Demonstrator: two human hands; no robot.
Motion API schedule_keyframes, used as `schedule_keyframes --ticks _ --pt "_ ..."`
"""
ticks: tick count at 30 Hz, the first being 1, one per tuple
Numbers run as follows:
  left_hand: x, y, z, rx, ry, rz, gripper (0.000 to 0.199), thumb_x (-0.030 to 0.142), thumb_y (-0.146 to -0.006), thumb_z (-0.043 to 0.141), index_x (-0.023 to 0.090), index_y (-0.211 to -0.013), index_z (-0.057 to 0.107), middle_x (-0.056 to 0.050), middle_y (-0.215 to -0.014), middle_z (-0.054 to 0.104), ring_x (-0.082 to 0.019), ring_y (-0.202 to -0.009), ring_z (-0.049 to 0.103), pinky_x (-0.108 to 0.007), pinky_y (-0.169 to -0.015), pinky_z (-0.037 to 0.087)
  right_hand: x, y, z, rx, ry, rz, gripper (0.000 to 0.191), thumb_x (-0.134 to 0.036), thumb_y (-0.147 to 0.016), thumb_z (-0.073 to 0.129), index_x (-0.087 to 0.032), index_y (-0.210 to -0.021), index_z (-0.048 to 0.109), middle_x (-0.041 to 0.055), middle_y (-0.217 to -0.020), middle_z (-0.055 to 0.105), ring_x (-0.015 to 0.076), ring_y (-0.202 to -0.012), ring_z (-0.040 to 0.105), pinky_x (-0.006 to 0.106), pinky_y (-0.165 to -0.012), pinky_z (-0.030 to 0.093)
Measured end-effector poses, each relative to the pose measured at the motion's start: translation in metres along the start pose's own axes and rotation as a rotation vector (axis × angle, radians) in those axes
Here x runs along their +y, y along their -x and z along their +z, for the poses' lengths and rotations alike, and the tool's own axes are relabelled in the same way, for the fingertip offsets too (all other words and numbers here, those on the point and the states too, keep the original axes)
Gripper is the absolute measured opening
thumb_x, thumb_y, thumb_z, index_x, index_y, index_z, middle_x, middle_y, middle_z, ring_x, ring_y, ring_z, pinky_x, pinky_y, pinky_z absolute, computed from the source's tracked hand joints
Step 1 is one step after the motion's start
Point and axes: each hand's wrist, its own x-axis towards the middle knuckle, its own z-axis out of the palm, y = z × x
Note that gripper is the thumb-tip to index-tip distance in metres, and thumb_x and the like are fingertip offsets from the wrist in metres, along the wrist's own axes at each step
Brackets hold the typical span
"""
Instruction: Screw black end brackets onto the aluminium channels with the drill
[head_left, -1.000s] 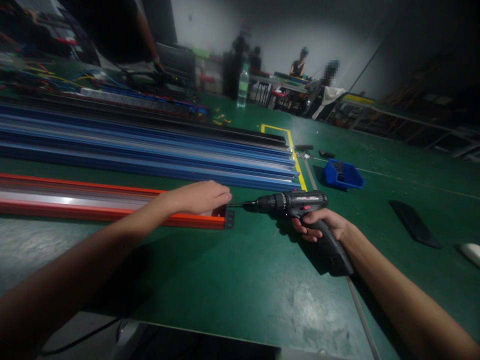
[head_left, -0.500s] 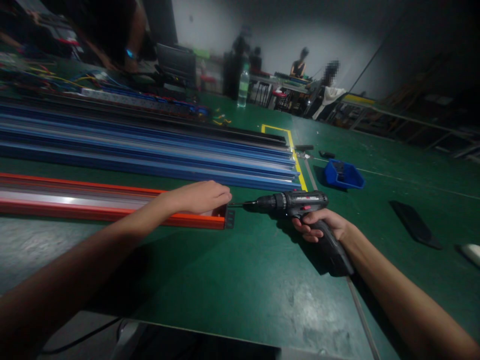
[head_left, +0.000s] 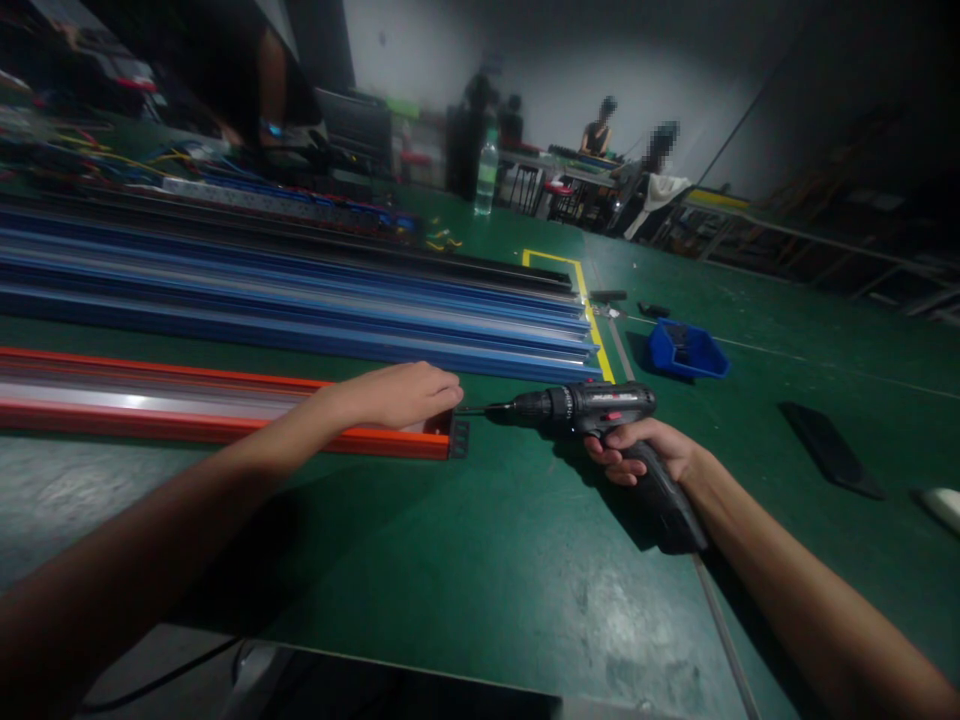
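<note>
1. Step in hand, as judged: a fastening or drilling pass at the end of the red-orange channel profile (head_left: 165, 402). The channel is laid lengthwise on the green tabletop (head_left: 480, 560), its capped end pointed right.
2. The cordless drill (head_left: 615, 400) is gripped by the right hand (head_left: 670, 443), fingers wrapped round the handle; whether the trigger is pressed cannot be told.
3. The left hand (head_left: 409, 393) is laid palm-down over the channel's end, fingers bent. Whether anything is pinched beneath it cannot be told.
4. The drill bit (head_left: 472, 409) is aimed leftward at the black end cap (head_left: 459, 440) — contact, or a hair's gap, cannot be settled from this angle.
5. Called for next, by judgement: the bit held in line with the channel, steady pressure, the channel braced against being pushed left. The left fingertips are placed very near the bit; a slip could be felt there.
6. Edges: the blue profiles (head_left: 300, 300) are ranged just behind, their ends stopped short of the drill body. Yellow tape (head_left: 602, 350) is run past those ends.
7. Room: bare tabletop is left toward the front edge and rightward — withdrawal that way is bounded only by the blue bin (head_left: 694, 362) and a flat black object (head_left: 829, 450), both well apart from the bit.
</note>
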Motion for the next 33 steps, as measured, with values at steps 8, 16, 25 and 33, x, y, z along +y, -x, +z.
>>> schedule_keyframes --ticks 8,16,25,33 --pt "0.0006 0.0 0.0007 0.0 0.014 -0.016 0.038 0.031 -0.108 0.033 0.02 -0.078 0.054 -0.002 -0.075 0.062 -0.015 -0.063 0.054 -0.03 -0.06 0.033 -0.0003 -0.0002 -0.0011 -0.004 -0.002 0.005 0.015 -0.014 -0.087 0.072 -0.004 -0.099 0.072 0.0012 -0.076 0.061 0.0024 -0.047 0.046 0.018 -0.055 0.053" --pt "0.0002 -0.0003 0.0002 -0.005 0.032 -0.039 0.04 0.034 -0.108 0.032 0.02 -0.078 0.054 -0.002 -0.077 0.063 -0.015 -0.065 0.055 -0.031 -0.062 0.034 -0.0004 -0.0009 -0.002 -0.021 -0.015 0.015 0.015 -0.013 -0.087 0.07 -0.003 -0.099 0.072 0.0012 -0.076 0.061 0.0027 -0.047 0.046 0.018 -0.056 0.053" --pt "-0.0055 0.0005 0.0032 0.022 -0.002 0.031 0.032 0.03 -0.105 0.038 0.02 -0.08 0.055 -0.003 -0.077 0.064 -0.016 -0.064 0.056 -0.03 -0.061 0.035 0.0004 -0.0004 -0.003 -0.024 -0.01 0.009 0.015 -0.013 -0.088 0.07 -0.004 -0.1 0.071 0.0016 -0.077 0.062 0.0032 -0.048 0.047 0.019 -0.057 0.054" --pt "-0.0039 0.0001 0.0021 0.012 0.0 0.019 0.035 0.028 -0.107 0.034 0.02 -0.079 0.055 -0.003 -0.076 0.063 -0.015 -0.062 0.054 -0.03 -0.06 0.034 0.0006 -0.0007 -0.0036 -0.009 0.004 0.008 0.014 -0.013 -0.088 0.07 -0.005 -0.099 0.07 0.0015 -0.077 0.063 0.0029 -0.047 0.047 0.018 -0.056 0.053"
